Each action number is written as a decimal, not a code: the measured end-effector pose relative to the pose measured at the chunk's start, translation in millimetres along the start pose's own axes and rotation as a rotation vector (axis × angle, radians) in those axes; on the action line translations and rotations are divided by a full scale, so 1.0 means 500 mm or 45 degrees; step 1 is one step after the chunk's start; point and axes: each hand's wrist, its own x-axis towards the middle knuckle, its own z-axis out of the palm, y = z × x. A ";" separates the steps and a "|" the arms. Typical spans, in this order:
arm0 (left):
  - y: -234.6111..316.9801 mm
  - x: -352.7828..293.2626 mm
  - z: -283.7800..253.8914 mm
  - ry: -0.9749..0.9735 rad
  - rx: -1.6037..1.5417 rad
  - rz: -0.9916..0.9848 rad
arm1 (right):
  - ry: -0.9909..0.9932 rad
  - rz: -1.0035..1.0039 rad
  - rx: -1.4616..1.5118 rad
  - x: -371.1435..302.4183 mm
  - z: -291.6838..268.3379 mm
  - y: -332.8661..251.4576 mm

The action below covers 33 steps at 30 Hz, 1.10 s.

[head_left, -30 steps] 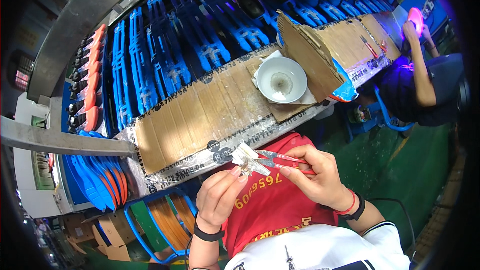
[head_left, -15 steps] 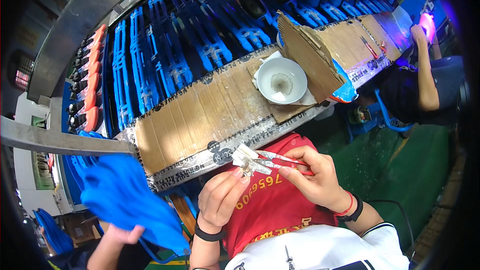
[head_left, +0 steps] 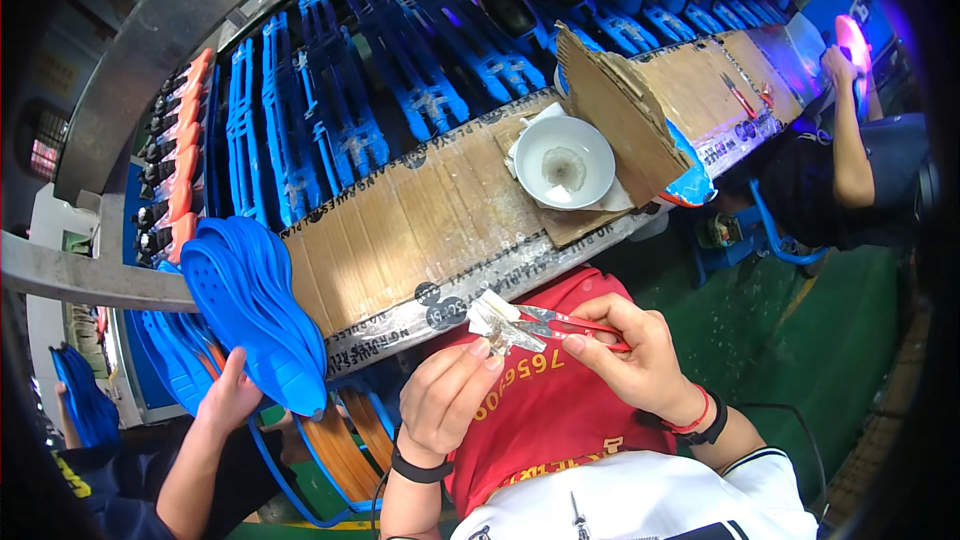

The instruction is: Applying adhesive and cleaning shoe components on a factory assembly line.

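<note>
Above the red apron point(head_left: 590, 380), my left hand point(head_left: 440, 395) pinches a crumpled piece of white and silvery film point(head_left: 490, 322) between thumb and fingertips. My right hand point(head_left: 640, 355) is wrapped round red-handled snips point(head_left: 565, 325), whose metal blades point left. The blade tips meet the film just beyond my left fingertips; whether they grip it is too small to tell. Both hands are off the bench, in front of its near edge. Past them on the cardboard stands a white bowl point(head_left: 590, 145) with a little greyish liquid and a pale lump in it.
Blue shoe parts point(head_left: 425, 105) hang in rows behind the cardboard-covered bench point(head_left: 400, 230). An upright cardboard flap point(head_left: 620, 110) stands beside the bowl. At left, a co-worker's hand point(head_left: 232, 395) holds a stack of blue soles point(head_left: 250, 310). Another worker's arm point(head_left: 850, 145) is at the far right.
The co-worker's blue soles have moved up and right, toward the bench's left corner. My snips have turned slightly; both my hands stay almost in place. The far-right worker's pink-lit piece has risen.
</note>
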 end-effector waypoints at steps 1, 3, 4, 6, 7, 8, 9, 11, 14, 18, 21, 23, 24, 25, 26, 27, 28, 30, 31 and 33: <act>0.000 -0.001 0.000 -0.001 0.001 0.000 | 0.000 0.000 0.001 0.002 0.001 0.001; -0.001 -0.001 0.002 0.012 0.007 0.018 | -0.009 0.015 -0.013 0.004 0.005 0.002; -0.001 -0.002 0.003 0.011 0.006 0.019 | -0.007 0.015 -0.012 0.006 0.006 0.002; -0.001 -0.002 0.005 0.002 0.025 0.019 | 0.000 0.003 -0.058 0.011 0.008 0.003; 0.000 -0.002 0.006 0.007 0.021 0.019 | -0.002 0.004 -0.055 0.012 0.009 0.004; 0.001 -0.002 0.007 0.003 0.013 0.013 | 0.018 -0.019 -0.071 0.014 0.011 0.004; 0.001 -0.002 0.007 0.000 0.005 0.007 | 0.039 -0.042 -0.089 0.015 0.013 0.005; 0.001 -0.002 0.009 -0.002 0.004 0.013 | 0.061 -0.073 -0.124 0.017 0.016 0.007; 0.002 -0.001 0.011 -0.011 -0.008 0.022 | 0.115 -0.136 -0.203 0.021 0.015 0.010; 0.003 0.000 0.010 -0.002 -0.011 0.025 | 0.110 -0.133 -0.170 0.013 0.000 0.002; 0.002 0.003 0.008 0.004 0.025 0.035 | 0.034 -0.093 -0.120 0.002 -0.007 -0.005; 0.008 0.003 0.008 0.012 0.028 0.009 | 0.017 -0.075 -0.119 0.000 -0.008 -0.006; 0.010 0.003 0.008 0.007 0.041 -0.022 | 0.002 -0.059 -0.118 -0.001 -0.008 -0.005; 0.012 0.003 0.009 0.016 0.035 -0.017 | 0.004 -0.059 -0.119 0.000 -0.006 -0.004; 0.013 0.003 0.009 0.016 0.028 -0.019 | 0.012 -0.053 -0.085 0.001 -0.004 -0.003; 0.014 0.003 0.009 0.007 0.027 -0.029 | 0.021 -0.046 -0.050 0.002 -0.002 -0.001; 0.014 0.004 0.010 0.014 0.021 -0.019 | 0.022 -0.047 -0.049 0.004 0.000 -0.001; 0.012 0.006 0.011 0.009 -0.005 0.035 | 0.035 -0.074 -0.085 0.009 0.004 0.000; 0.011 0.007 0.011 0.018 -0.010 0.038 | 0.037 -0.077 -0.085 0.010 0.006 0.001; 0.012 0.010 0.008 -0.044 -0.060 0.055 | 0.071 -0.104 -0.108 0.014 0.006 0.000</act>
